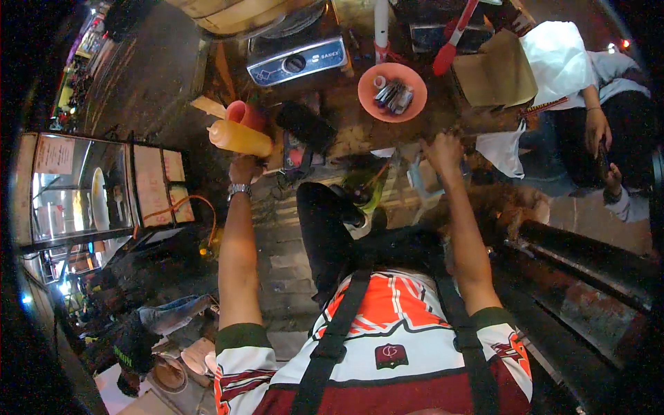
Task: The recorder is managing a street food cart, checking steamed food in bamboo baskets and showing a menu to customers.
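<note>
My left hand (245, 169), a watch on its wrist, is at the near left of the dark wooden table (349, 142), right against a yellow squeeze bottle (241, 140) with a pointed nozzle. The bottle covers its fingers, so I cannot tell whether it grips anything. Behind that bottle is a pinkish-red container (243, 114). On the table's near edge rests my right hand (443, 152), fingers curled over it and thumb toward the left. Farther in, a round pink bowl (370, 75) holds small packets and a white roll.
A blue-fronted gas stove (297, 63) stands at the back left. To the right are an open cardboard box (492, 72), red tongs (446, 59) and a white plastic bag (503, 151). A seated person (598, 131) is at the right; a glass display case (83, 187) is left.
</note>
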`<state>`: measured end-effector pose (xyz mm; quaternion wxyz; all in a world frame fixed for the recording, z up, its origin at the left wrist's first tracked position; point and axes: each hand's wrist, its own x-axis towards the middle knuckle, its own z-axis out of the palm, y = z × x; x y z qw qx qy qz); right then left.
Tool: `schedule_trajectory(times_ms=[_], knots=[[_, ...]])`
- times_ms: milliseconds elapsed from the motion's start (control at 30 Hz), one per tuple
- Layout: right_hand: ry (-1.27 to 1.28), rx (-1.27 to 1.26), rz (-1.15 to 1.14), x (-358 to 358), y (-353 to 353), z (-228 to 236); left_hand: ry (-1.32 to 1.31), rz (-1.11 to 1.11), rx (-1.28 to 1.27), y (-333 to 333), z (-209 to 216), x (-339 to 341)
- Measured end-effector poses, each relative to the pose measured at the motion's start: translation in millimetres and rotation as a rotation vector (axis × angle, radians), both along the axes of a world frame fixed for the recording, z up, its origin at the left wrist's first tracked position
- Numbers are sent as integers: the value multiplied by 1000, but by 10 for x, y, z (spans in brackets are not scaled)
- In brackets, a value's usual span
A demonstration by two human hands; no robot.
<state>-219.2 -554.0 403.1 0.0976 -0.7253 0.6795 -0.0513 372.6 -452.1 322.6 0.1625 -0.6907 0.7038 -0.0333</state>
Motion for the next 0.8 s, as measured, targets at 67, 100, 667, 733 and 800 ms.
schedule_trajectory(times_ms=[67,100,667,733,800], knots=[[-70,-3,-36,60,-6,18,127,115,-147,59,30,143],[-59,-6,-45,14,-7,-19,139,107,-148,15,18,38],[-136,157,-53,-41,3,41,-1,164,-35,-49,-270,20],[-125,128,-95,-130,16,-18,35,102,2,-180,-248,-156],[-135,93,-113,-103,31,2,46,62,28,-165,-130,-198]])
